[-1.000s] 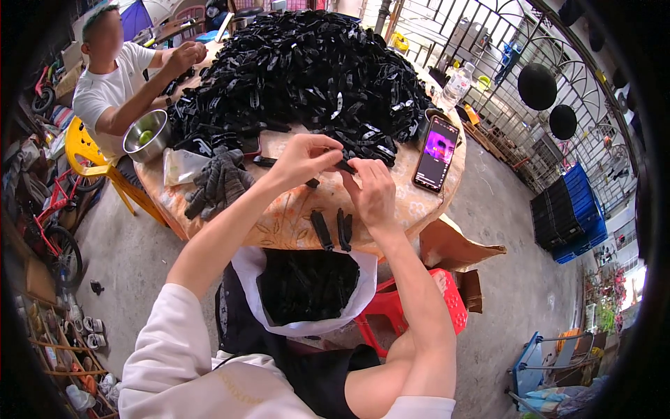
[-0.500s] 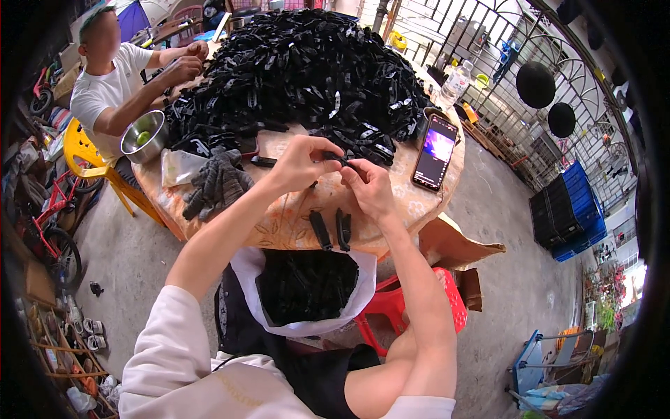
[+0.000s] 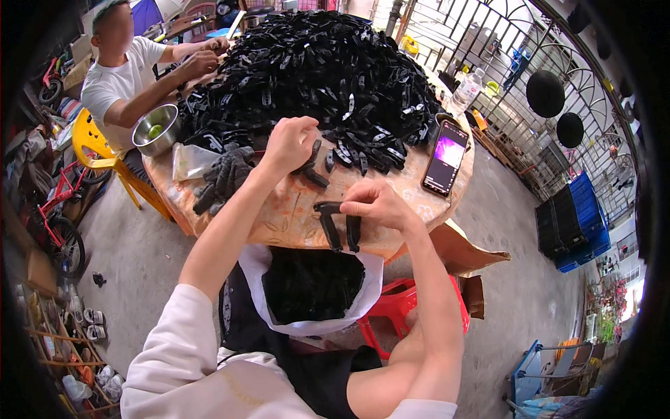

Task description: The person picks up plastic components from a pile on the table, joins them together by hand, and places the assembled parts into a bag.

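Note:
My right hand [image 3: 377, 202] pinches a small black plastic strip-like piece [image 3: 326, 207] between thumb and fingers. It is above two similar black pieces [image 3: 330, 232] at the table's front edge. Farther up and left, my left hand [image 3: 289, 143] has bent fingers, thumb apart from them, and no piece visible in its grasp. Close to its thumb, at the edge of the big pile [image 3: 328, 77], lie more black pieces [image 3: 315, 174]. Below the table edge, a white bag [image 3: 373, 290] stands open with black pieces inside.
A phone [image 3: 445, 159] with a lit screen lies at the table's right. Grey gloves [image 3: 222, 180], a clear plastic bag [image 3: 192, 162] and a metal bowl [image 3: 157, 143] lie left. Another person [image 3: 122, 77] works at the far left. A red stool [image 3: 391, 311] stands below.
My hands, together over the table before, have parted. The right moved down toward the front edge with a black piece; the left shifted up beside the pile. The view has moved slightly.

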`<state>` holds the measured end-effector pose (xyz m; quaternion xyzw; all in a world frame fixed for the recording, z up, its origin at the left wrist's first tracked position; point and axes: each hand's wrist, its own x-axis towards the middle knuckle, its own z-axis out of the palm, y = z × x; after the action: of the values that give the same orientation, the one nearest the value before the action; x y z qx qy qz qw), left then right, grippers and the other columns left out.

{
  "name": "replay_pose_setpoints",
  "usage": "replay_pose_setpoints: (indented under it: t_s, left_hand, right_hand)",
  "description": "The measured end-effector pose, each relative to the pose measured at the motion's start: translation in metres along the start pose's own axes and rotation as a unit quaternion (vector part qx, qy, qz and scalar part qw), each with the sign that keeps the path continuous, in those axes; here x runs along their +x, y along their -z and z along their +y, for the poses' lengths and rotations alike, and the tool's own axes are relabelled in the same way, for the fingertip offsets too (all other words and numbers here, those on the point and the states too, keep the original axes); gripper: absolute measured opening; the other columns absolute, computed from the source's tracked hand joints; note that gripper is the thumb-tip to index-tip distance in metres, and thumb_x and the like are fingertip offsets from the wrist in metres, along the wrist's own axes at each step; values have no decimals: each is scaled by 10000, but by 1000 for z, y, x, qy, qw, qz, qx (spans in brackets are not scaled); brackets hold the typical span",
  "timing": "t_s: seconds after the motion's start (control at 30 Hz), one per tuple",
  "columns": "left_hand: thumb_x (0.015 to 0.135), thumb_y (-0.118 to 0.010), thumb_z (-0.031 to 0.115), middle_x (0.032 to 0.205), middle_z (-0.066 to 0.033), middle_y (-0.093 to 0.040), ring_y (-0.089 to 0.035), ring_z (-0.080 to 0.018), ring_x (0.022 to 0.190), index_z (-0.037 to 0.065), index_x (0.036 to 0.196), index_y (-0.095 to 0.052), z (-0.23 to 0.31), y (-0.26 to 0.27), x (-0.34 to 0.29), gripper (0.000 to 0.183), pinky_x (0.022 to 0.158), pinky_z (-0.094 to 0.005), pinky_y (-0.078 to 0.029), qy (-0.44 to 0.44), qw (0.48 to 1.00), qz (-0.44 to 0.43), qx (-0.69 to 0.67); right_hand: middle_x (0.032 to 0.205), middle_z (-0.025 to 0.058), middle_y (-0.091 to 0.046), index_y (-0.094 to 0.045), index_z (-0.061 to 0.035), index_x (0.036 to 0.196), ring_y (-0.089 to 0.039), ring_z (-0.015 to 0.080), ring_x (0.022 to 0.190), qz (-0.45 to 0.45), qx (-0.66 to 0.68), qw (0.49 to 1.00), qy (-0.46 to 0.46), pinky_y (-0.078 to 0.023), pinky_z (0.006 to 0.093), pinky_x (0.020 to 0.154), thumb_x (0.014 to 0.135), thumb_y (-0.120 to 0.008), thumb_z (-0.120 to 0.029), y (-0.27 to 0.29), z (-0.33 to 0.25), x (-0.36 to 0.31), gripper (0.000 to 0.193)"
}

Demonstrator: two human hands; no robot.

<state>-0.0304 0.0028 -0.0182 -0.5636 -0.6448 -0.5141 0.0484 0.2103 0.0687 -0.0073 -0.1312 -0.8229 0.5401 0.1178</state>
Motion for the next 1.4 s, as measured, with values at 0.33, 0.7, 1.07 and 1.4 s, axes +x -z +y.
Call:
replay_pose_setpoints:
  t_s: [0.33,0.7,1.07,1.4]
  left_hand:
    - [799,-659,153,945,-193,-681,-632,-374,904,46,1088,-674,14,-1,-9,309,823,-428,-508,-49,978,-198,52]
    - [845,-489,-49,841,-115,-690,-650,-186,762,-19,1003,-669,-21,18,18,240,682,-284,-514,52,982,138,-115]
    - [758,-556,-34,1073,-132,-671,-617,-287,1016,20,1046,-682,-48,31,22,319,908,-360,-484,10,988,151,21]
    - [738,-609,55,1035,-124,-647,-558,-324,1076,73,1026,-685,-18,14,4,298,929,-417,-447,5,959,-113,259]
  right_hand:
    - [898,21,-662,-719,-4,890,-589,96,840,-103,-22,994,-41,-473,249,733,874,-718,-263,9,-10,-7,259]
    - [1142,135,-611,-633,-6,1115,-570,311,1061,53,-358,912,191,-511,386,865,850,-688,-312,-36,-24,-8,409]
    - [976,179,-598,-612,-31,977,-609,377,887,18,-425,904,39,-503,451,782,856,-644,-211,-69,-72,-31,219]
    - [1311,161,-482,-545,-57,1207,-432,329,1240,239,-470,849,45,-420,462,999,862,-642,-228,-42,-12,20,397]
